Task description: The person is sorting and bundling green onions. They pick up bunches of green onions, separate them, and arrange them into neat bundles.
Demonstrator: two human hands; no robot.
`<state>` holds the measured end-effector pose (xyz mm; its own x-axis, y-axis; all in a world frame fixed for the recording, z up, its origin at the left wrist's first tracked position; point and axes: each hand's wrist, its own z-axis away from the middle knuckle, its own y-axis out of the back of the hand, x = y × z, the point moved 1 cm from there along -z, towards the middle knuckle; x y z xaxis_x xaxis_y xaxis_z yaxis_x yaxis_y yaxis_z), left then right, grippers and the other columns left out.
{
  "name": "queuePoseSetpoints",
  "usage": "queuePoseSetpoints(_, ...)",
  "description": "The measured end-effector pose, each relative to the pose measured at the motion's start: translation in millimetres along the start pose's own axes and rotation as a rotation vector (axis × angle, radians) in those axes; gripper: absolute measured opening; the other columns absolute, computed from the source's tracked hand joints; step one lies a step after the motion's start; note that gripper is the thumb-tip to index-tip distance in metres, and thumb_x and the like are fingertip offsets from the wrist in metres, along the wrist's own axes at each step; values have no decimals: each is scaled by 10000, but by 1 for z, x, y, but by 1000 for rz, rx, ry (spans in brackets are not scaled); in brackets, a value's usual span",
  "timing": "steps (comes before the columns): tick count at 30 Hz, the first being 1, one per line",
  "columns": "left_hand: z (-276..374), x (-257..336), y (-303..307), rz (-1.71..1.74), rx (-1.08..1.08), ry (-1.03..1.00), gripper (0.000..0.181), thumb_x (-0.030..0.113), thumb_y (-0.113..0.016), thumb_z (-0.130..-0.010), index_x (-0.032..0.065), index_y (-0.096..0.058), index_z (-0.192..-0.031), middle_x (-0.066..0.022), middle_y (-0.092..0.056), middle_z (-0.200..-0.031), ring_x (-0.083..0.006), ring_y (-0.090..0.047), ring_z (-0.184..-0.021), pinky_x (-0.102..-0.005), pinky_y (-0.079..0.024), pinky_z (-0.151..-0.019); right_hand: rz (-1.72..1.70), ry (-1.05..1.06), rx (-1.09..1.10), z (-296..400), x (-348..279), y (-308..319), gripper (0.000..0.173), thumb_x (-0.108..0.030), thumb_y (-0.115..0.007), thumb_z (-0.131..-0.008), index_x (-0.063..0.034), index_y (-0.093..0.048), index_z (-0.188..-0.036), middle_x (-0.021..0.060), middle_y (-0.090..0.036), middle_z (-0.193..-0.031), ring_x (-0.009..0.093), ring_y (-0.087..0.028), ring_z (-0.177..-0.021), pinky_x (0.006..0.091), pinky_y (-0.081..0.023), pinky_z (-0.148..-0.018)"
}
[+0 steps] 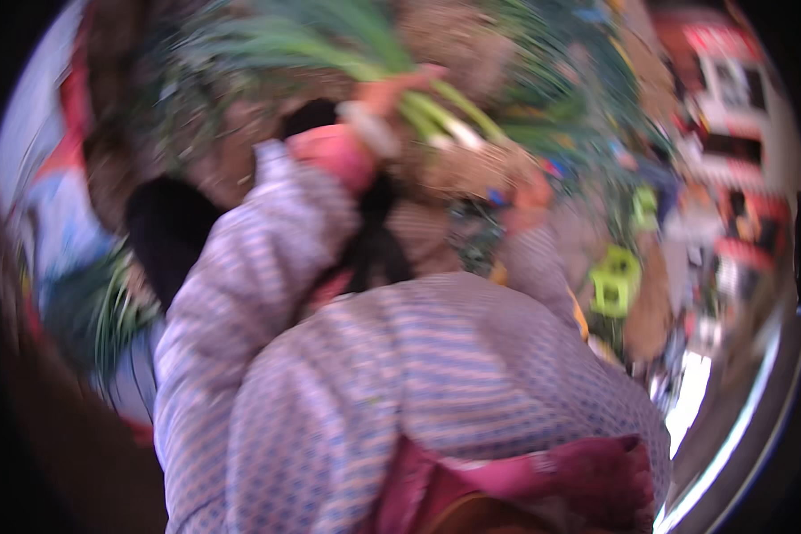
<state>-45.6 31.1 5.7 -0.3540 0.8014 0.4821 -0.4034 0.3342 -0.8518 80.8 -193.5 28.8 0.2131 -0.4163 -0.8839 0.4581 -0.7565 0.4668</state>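
A bunch of green onions (464, 133) hangs across the top middle, its long leaves fanning to the upper left and its pale roots pointing to the lower right. My left hand (400, 90) is closed around the stalks, a pale band circling its wrist. At the root end, my right hand (530, 190) touches the tangled roots; motion blur hides how its fingers are set. Small blue and red spots show near that hand, too smeared to name.
More green onions (554, 80) lie at the upper right, others (107, 314) at the left on pale sheeting. A lime-green plastic item (614, 280) sits to the right. Red and white goods or boxes (734, 147) line the far right. My dark shoe or knee (170, 233) is at left.
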Motion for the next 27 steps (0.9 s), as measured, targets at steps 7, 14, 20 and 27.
queuePoseSetpoints(7,-14,-9,-1,-44,-13,-3,319,106,-631,-781,-47,-548,-1049,-65,-580,-809,-151,-550,-744,-278,-460,-698,361,275,82,-7,113,67,210,-88,-544,-843,-30,-596,-1038,67,-600,-872,135,-579,-800,253,-465,-736)
queuePoseSetpoints(14,-14,-17,-13,-157,19,4,205,18,-627,-761,-25,-571,-953,-111,-618,-891,-167,-568,-764,-310,-474,-753,101,460,-26,-7,-33,22,249,-45,-573,-805,-56,-586,-1053,82,-605,-936,182,-590,-819,276,-475,-772)
queuePoseSetpoints(20,-8,-22,-19,-352,-44,-28,244,0,-660,-722,32,-536,-930,-132,-620,-923,-184,-566,-779,-333,-463,-785,-201,146,-271,-1,46,-31,362,-122,-671,-740,-56,-570,-1081,57,-632,-896,149,-600,-800,285,-483,-718)
queuePoseSetpoints(27,-6,-29,-18,-397,24,82,283,-15,-654,-718,46,-513,-955,-116,-619,-923,-183,-555,-777,-327,-447,-781,-1093,-345,-277,16,97,-62,354,-16,-674,-736,-16,-567,-1073,38,-614,-949,128,-591,-846,265,-490,-768)
